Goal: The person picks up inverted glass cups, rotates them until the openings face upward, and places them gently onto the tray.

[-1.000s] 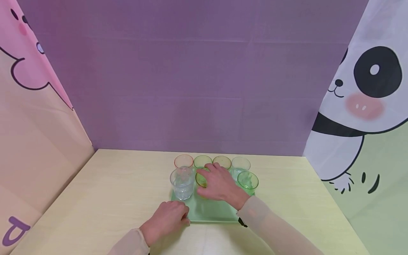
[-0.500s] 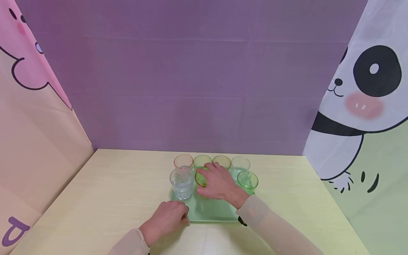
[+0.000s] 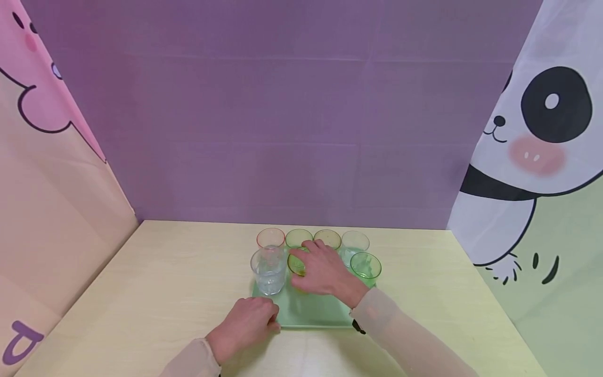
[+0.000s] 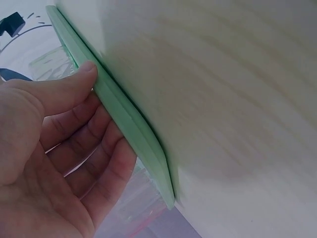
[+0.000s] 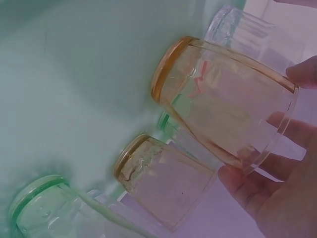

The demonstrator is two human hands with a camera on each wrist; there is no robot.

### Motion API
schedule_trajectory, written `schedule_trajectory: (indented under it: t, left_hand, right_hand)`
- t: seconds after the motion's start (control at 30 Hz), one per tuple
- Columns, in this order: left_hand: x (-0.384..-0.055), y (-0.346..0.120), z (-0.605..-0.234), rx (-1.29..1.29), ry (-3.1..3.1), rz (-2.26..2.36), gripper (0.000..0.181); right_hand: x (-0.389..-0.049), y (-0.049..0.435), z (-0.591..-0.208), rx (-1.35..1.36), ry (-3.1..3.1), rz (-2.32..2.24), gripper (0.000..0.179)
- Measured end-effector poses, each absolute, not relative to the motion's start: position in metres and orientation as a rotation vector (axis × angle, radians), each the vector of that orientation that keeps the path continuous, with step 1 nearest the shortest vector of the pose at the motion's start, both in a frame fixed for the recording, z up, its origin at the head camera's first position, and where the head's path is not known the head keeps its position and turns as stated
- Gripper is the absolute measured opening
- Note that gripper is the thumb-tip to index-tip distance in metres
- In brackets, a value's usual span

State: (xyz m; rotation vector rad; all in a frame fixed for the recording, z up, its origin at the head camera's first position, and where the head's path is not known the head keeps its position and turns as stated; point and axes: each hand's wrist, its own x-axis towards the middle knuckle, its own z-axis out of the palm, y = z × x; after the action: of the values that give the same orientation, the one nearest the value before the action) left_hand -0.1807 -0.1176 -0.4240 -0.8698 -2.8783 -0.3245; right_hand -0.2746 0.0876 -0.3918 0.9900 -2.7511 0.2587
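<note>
Several tumblers stand on a light green tray (image 3: pixel 313 314). My right hand (image 3: pixel 325 269) grips an amber glass tumbler (image 5: pixel 223 101) near its rim, thumb on one side and fingers on the other. Its base is on or just above the tray; which, I cannot tell. To its left in the head view stands a clear glass tumbler (image 3: pixel 269 272); to its right, a green glass tumbler (image 3: pixel 366 268). At the tray's near left corner, my left hand (image 3: pixel 249 322) pinches the rim, the thumb (image 4: pixel 88 74) against it and fingertips hidden behind it.
The back row on the tray holds a red-rimmed glass (image 3: pixel 270 238), a yellow-green glass (image 3: pixel 299 238), a brownish glass (image 3: pixel 328 239) and a clear glass (image 3: pixel 355 242). The tray lies on a pale wooden table (image 3: pixel 188 272), with a purple backdrop (image 3: pixel 292 131) behind.
Both hands, the tray and the glasses keep their places; only the head view shifts very slightly.
</note>
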Motion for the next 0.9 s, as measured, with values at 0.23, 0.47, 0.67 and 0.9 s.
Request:
schedule_trajectory:
  t: [0.23,0.47,0.67,0.9]
  left_hand:
    - [-0.18,-0.118,-0.424,-0.892,-2.874,-0.331,0.041]
    - [-0.182,-0.121,-0.423,-0.921,-2.857,-0.319,0.038]
    - [-0.182,-0.12,-0.416,-0.921,-2.785,-0.29,0.035]
    - [-0.182,-0.117,-0.401,-0.92,-2.51,-0.278,0.029]
  right_hand:
    - [-0.271,0.099,-0.387,0.974,-2.808,0.439,0.06]
    - [-0.268,0.112,-0.384,0.946,-2.772,0.569,0.057]
    - [-0.264,0.122,-0.38,0.922,-2.772,0.624,0.057]
    - [-0.259,0.134,-0.375,0.879,-2.728,0.68,0.055]
